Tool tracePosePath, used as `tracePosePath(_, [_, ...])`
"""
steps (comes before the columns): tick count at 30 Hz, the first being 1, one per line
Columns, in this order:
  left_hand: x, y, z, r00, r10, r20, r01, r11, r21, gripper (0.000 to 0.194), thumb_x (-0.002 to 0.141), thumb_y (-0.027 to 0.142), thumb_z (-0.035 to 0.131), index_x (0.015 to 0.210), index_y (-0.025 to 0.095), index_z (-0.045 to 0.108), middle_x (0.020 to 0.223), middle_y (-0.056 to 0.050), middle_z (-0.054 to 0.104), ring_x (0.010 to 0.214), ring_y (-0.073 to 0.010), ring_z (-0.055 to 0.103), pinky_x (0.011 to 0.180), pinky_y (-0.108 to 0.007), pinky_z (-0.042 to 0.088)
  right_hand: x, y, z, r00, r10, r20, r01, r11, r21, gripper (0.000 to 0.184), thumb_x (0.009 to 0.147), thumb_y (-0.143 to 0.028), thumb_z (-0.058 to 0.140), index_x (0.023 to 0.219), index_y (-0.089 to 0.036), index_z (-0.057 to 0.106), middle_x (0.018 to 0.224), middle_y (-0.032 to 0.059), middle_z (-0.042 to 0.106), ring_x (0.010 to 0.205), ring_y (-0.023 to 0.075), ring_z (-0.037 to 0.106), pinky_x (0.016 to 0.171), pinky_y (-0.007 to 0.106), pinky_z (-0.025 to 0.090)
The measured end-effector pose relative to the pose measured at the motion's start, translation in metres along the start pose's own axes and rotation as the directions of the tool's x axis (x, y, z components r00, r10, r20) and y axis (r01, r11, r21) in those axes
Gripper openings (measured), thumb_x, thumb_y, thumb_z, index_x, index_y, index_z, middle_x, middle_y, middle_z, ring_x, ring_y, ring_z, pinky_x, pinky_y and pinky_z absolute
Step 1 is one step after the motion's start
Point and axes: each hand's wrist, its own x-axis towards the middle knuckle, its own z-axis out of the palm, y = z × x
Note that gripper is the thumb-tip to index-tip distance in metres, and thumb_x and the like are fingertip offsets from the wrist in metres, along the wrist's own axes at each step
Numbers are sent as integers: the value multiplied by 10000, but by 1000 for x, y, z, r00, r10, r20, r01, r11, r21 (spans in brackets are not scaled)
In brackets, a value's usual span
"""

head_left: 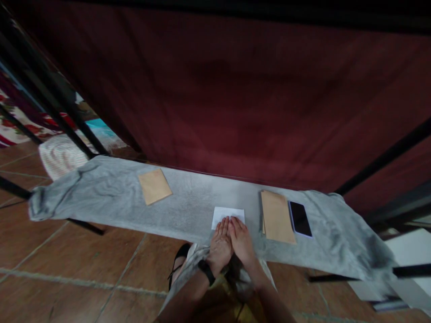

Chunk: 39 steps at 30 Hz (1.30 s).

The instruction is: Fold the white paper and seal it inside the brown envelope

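My left hand (220, 244) and my right hand (241, 242) lie side by side, fingers stretched flat, pressing on the near part of a white folded sheet of paper (229, 213). The sheet rests on a grey towel (111, 193) spread over a low bench. A black band sits on my left wrist. Right of my hands lies a stack of brown envelopes (277, 217), and beside it a dark phone (300, 219). A single brown envelope (154, 186) lies further left on the towel.
A dark red curtain (235, 103) hangs behind the bench between black metal bars. Brown floor tiles (67, 264) lie to the left. A white striped cloth bundle (60, 154) sits at the far left, white boards at the lower right.
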Motion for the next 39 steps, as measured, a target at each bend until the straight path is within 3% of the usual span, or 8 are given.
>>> tracePosePath(5, [-3,-6,-2,999,-30,28,30,999,22,625,940,131,378,1562,83,349,1594,-177,414,1509,-254,338,1223,-456,326,-13,-3,12,994,-62,86,73,988,-137,522,1080,-323,230,1485,-156,514,1511,114,540,1420,235,476,1196,460,364])
tracePosePath(13, [-8,-29,-18,988,-156,-22,156,987,37,579,1015,246,330,1547,18,344,1572,-239,417,1502,-296,349,1224,-526,304,-35,26,-8,992,-124,32,128,950,-286,515,1075,-296,334,1559,-129,386,1579,163,435,1463,284,411,1190,514,334])
tracePosePath(17, [16,-8,-19,996,-90,22,91,995,-48,577,1039,278,277,1587,100,303,1610,-165,390,1518,-256,320,1237,-499,302,-36,27,-5,991,-136,12,132,934,-332,532,1039,-259,394,1541,-82,408,1563,187,453,1454,296,417,1207,505,303])
tracePosePath(20, [44,18,-15,986,50,161,-29,991,-133,548,1060,315,232,1548,133,400,1604,-111,418,1513,-214,330,1252,-448,291,-38,29,-2,983,-180,24,176,913,-368,519,976,-191,447,1479,-78,505,1515,191,516,1439,310,430,1221,522,270])
tracePosePath(23, [65,29,-13,966,60,250,-22,988,-152,565,1070,354,199,1515,107,447,1597,-120,425,1510,-216,338,1243,-444,307,-39,30,-1,980,-185,70,197,895,-401,522,942,-178,488,1454,-95,544,1481,184,555,1423,318,446,1223,531,262])
tracePosePath(27, [71,12,-12,971,5,238,20,994,-105,571,1070,357,197,1515,100,446,1593,-125,429,1518,-217,321,1248,-443,287,-38,28,-2,986,-145,80,165,896,-412,528,972,-166,459,1491,-79,491,1524,181,509,1433,300,439,1213,503,294])
tracePosePath(33, [50,-23,-5,984,-114,138,111,993,25,570,1056,368,263,1563,135,381,1637,-116,342,1535,-240,280,1260,-479,234,-32,30,-1,993,-119,21,118,927,-356,468,1038,-178,356,1475,-144,519,1522,134,523,1419,253,470,1188,495,339])
tracePosePath(39, [46,-26,-5,983,-121,135,112,991,77,572,1041,344,298,1580,162,355,1637,-117,345,1541,-244,266,1256,-498,225,4,28,7,997,-66,50,79,947,-313,461,1055,-223,321,1428,-124,573,1490,140,556,1400,233,497,1188,452,340])
